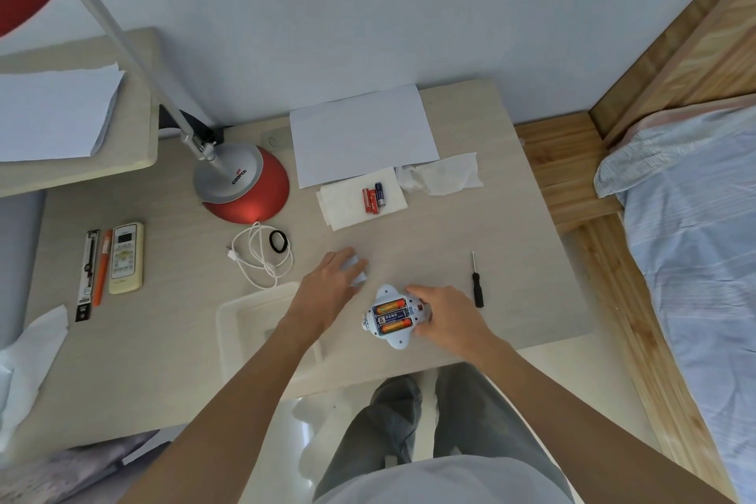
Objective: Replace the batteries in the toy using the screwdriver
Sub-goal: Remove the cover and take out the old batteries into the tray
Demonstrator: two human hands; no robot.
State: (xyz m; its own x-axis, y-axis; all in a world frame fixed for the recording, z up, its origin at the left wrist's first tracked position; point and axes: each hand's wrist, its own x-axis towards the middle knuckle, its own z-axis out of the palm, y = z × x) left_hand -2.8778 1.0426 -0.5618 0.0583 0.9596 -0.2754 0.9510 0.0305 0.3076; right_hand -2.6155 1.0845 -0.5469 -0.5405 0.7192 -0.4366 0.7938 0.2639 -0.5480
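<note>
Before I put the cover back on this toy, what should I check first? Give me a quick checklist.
1. Bay filled: fitted batteries fill all three slots of the toy. Ok.
2. Polarity: the markings are too small to read. Cannot tell.
3. Toy steadied: the right hand grips its side on the table. Ok.
4. Cover in reach: it lies under the left hand fingers. Ok.
5. Screwdriver ready: it lies untouched to the right of the toy. Ok.
6. Cover screw: none visible. Cannot tell.
</note>
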